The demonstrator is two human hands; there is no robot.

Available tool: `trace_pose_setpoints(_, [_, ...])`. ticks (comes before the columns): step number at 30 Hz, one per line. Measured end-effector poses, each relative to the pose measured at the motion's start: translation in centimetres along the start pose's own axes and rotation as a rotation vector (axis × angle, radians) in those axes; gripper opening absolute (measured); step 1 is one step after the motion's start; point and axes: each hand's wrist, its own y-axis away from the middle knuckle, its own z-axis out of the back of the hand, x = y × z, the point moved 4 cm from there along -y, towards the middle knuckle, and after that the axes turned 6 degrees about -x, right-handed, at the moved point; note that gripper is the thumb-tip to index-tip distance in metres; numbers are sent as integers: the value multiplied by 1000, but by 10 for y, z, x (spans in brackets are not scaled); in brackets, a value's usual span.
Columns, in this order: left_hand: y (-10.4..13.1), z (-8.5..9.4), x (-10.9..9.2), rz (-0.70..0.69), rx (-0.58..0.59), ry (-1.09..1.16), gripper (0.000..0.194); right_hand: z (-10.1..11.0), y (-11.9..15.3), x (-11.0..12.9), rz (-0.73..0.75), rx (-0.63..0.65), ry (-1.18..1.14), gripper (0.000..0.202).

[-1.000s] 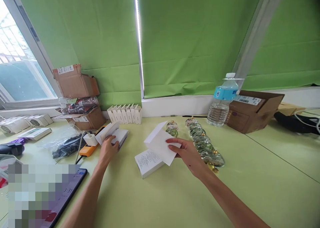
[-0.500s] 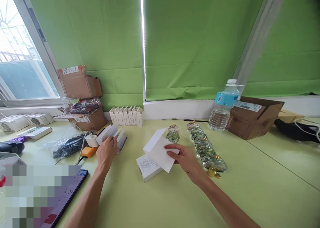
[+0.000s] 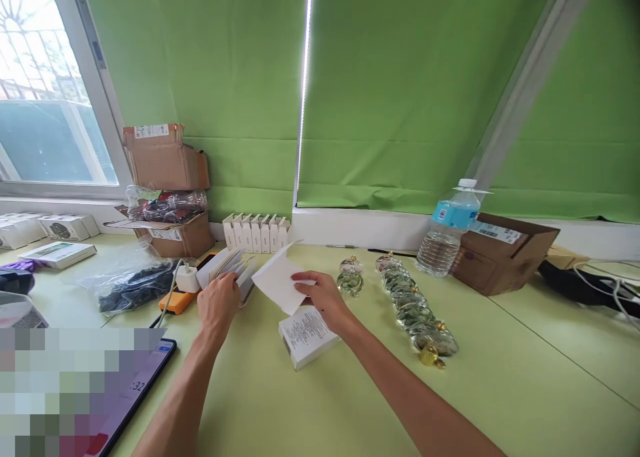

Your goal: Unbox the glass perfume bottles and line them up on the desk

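My right hand [image 3: 323, 298] pinches a folded white paper card [image 3: 279, 278] by its right edge and holds it above the table. Just below it lies a small white box [image 3: 306, 337] with printed text on its upper face. My left hand [image 3: 219, 303] is closed on a small stack of white folded cards [image 3: 221, 265], their leaves fanned apart at the top. Right of my right hand, a row of overlapping round glass bottles [image 3: 411, 303] with gold caps lies on the table, beside a shorter group of the same bottles [image 3: 350, 280].
Upright small white boxes [image 3: 256, 233] stand against the wall. A water bottle [image 3: 443, 240] and an open cardboard box [image 3: 503, 253] are at the back right. Left are stacked cartons [image 3: 173, 233], an orange power strip [image 3: 176, 302] with a charger, and a phone [image 3: 145, 383].
My right hand has carried the white card leftward, off the printed box and toward my left hand. My left hand keeps its grip on the stack. The view has shifted slightly.
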Motion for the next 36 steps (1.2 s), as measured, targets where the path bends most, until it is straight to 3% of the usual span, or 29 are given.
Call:
trace_pose_setpoints(6, [-2,-3,1,-19,7,37,30,-24,-13,-7,-16,-18,-12,23])
trace_pose_setpoints(12, [-6,-10,8,5,-11,108,57,-43,-38,-14,-38,-23,39,27])
trace_pose_setpoints(20, [-16,-19,28,42,-2,251,77,-94,-79,-23,-64,24,347,26])
trace_pose_setpoints(25, [-18,-18,32,21,38,270,91,-109,-96,-29,19,30,588,29])
trace_pose_setpoints(27, [-19,-16,31,15,41,270,87,-110,-96,-30,69,46,678,30])
trace_pose_setpoints(32, [-20,-5,29,44,5,232,50,-106,-85,-27,241,103,857,51])
trace_pose_setpoints(36, [-15,4,27,66,-58,139,38,-104,-75,-25,334,196,953,57])
